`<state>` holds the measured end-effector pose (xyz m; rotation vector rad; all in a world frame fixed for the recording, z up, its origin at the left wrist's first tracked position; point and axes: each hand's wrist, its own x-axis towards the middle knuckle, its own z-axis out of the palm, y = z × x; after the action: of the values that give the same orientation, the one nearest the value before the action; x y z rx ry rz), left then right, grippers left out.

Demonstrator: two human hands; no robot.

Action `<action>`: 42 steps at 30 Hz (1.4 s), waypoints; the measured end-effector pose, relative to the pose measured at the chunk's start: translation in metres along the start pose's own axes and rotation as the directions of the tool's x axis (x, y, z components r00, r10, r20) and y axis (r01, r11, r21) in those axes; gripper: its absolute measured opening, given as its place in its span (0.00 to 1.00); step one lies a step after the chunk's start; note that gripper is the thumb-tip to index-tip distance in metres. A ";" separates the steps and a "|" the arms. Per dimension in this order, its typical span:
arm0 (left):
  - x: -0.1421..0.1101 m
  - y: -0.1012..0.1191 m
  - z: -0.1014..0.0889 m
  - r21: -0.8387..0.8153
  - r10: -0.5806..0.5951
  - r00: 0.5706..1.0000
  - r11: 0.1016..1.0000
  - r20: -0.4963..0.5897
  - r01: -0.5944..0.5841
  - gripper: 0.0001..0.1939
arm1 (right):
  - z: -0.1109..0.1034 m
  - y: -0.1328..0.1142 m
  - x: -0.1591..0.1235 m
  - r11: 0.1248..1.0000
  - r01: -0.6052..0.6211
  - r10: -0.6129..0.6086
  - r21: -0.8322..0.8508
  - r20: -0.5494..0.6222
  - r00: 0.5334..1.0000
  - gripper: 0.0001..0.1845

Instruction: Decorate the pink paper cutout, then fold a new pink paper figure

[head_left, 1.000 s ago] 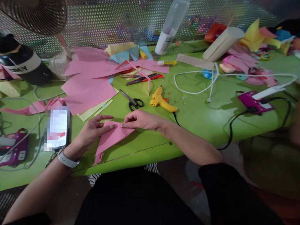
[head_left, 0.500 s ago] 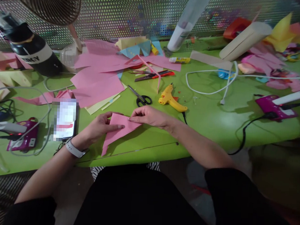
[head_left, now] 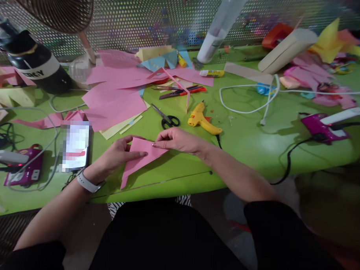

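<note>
A folded piece of pink paper (head_left: 140, 155), roughly triangular with a narrow strip at its lower left corner, is held just above the green table. My left hand (head_left: 118, 153) grips its left side, thumb on top and fingers behind. My right hand (head_left: 175, 140) pinches the upper right edge between thumb and fingers. Beyond the hands lie black-handled scissors (head_left: 168, 121) and a yellow glue gun (head_left: 202, 119). Larger pink paper sheets (head_left: 113, 105) spread out behind my left hand. The fingers behind the paper are partly hidden.
To the left are a phone (head_left: 76, 145), a purple power socket (head_left: 28, 169), a black bottle (head_left: 37, 61) and a fan (head_left: 54, 6). On the right sit a white cable (head_left: 242, 112), a cardboard tube (head_left: 286, 52) and another purple socket (head_left: 322, 128). A glue stick (head_left: 211, 73) lies at the back.
The view has shifted slightly, so everything sits a little further left. Both hands keep the same hold on the pink paper, with hardly any movement.
</note>
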<state>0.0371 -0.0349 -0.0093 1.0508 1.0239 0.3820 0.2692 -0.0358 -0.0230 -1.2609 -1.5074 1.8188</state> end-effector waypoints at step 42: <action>0.006 -0.005 -0.011 -0.094 -0.096 0.987 0.990 0.131 0.109 0.09 | -0.016 0.014 0.007 0.995 0.035 -0.056 -0.089 -0.255 0.965 0.22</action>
<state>0.0295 -0.0271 -0.0175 0.9158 0.9314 0.2771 0.2822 -0.0259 -0.0386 -1.4280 -1.4663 1.5096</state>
